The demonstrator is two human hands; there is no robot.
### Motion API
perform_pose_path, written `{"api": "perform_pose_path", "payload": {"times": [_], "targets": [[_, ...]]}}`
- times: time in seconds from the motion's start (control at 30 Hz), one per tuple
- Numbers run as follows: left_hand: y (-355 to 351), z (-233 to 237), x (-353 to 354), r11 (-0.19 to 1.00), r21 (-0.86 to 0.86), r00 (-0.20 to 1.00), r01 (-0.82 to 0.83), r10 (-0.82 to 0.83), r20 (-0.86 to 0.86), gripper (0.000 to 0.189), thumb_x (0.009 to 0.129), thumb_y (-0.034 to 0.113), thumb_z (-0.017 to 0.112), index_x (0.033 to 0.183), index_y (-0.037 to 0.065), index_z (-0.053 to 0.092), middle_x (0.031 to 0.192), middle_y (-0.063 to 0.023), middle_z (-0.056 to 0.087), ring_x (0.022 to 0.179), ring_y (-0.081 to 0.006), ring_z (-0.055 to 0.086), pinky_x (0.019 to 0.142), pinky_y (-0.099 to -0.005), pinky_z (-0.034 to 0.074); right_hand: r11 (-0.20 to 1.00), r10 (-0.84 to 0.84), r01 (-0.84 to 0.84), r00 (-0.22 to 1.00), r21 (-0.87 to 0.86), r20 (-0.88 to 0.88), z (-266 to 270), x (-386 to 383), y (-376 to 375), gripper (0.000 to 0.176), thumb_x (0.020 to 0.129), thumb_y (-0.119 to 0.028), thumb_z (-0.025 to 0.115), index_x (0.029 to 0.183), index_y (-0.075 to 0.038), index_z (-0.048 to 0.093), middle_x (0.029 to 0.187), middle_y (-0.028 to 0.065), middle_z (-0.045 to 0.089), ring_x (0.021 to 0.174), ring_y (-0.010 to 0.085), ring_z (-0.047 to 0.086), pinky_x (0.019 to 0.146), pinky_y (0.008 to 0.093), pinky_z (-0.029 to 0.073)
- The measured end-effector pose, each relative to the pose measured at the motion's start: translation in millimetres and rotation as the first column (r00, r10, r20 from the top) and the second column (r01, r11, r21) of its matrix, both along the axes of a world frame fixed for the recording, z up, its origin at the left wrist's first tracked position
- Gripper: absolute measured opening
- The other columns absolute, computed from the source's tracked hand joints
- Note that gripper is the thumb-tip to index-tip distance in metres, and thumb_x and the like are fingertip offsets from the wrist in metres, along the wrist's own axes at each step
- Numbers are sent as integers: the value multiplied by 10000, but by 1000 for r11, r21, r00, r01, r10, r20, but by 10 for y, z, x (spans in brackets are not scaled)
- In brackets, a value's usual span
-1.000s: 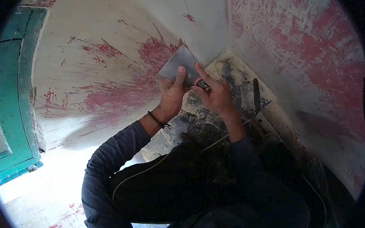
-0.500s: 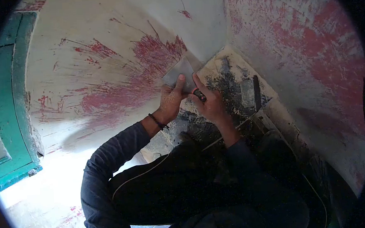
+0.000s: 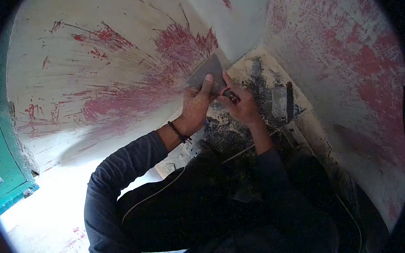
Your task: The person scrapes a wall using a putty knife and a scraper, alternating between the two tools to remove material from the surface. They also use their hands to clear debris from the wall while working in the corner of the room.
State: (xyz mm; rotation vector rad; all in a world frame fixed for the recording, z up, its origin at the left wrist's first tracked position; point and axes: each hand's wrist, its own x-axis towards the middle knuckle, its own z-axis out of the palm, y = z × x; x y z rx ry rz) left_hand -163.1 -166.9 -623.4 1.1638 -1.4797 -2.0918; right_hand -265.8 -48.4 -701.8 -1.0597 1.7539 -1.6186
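A broad flat scraper [image 3: 211, 70] with a grey blade and a black and red handle [image 3: 231, 96] is held in both hands near the corner. My left hand [image 3: 196, 103] grips the blade's near side, its thumb pressed on the flat face. Round the handle my right hand [image 3: 243, 104] is closed, with the index finger stretched along the blade's right edge. The blade's far edge lies at or close to the left wall [image 3: 130, 80], which has patches of scraped red paint. Any contact between blade and wall is hard to tell.
Dust and dark debris [image 3: 239, 124] cover the floor corner between my legs and the walls. A dark strip [image 3: 289, 101] lies there. The right wall [image 3: 346, 57] has red patches. A green door frame [image 3: 7, 152] stands at far left.
The camera view has shifted a little, so the walls and door frame sit further left or right. Both hands and the scraper are slightly higher and further right in view, with the blade tilted differently.
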Motion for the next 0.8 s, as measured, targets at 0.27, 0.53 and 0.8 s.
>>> {"api": "perform_pose_path", "payload": {"times": [0.27,0.53,0.8], "targets": [[-110,-185,95,998,66,1000,-10,8,24,365,1018,373,640,1061,11,651,990,-55,678,890,-157,648,766,-348,525,992,-123,117,982,-49,-145,104,170,-13,689,939,-342,722,1534,-127,450,793,179,720,587,314,691,576,409,539],[-61,-15,26,997,45,998,-59,60,-29,350,1017,363,646,1009,17,697,909,-29,685,779,-101,607,689,-290,503,985,-165,170,971,14,-172,90,308,-84,700,950,-343,707,1543,-97,427,705,176,679,561,322,676,555,413,532],[-44,573,-314,980,-197,992,-28,3,-125,393,1029,386,620,971,5,696,932,-37,689,819,-102,623,734,-285,525,966,-180,115,942,-233,-282,743,-320,-171,705,899,-207,767,1519,-67,460,959,168,743,665,205,675,634,325,547]]}}
